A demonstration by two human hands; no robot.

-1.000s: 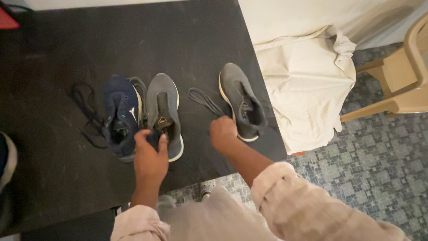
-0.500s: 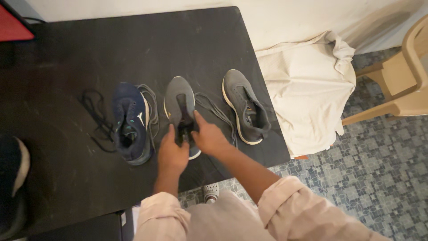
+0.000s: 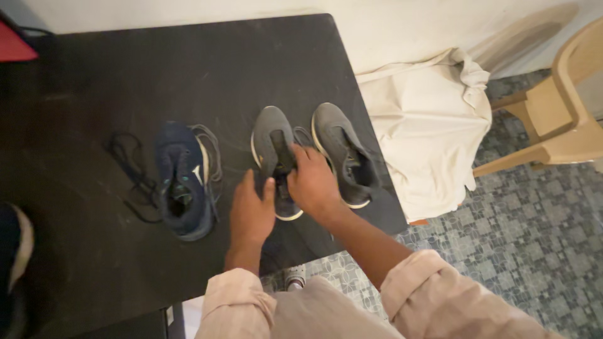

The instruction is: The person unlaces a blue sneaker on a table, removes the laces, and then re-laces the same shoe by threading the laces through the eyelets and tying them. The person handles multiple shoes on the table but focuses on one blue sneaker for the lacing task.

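On the black table [image 3: 125, 75], both hands' fingers grip one grey shoe [image 3: 271, 141]: left hand [image 3: 251, 210], right hand [image 3: 312, 182].

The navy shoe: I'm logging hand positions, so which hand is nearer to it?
Left. The left hand lies just right of the navy shoe, at the heel of the middle grey shoe. The right hand is farther right, on that grey shoe's tongue.

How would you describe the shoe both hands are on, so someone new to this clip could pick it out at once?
On the black table, three shoes lie in a row near the front edge. It is the middle shoe, grey with a pale sole, between the navy shoe and the other grey shoe. Unlike that twin, it has the left hand and right hand at its opening.
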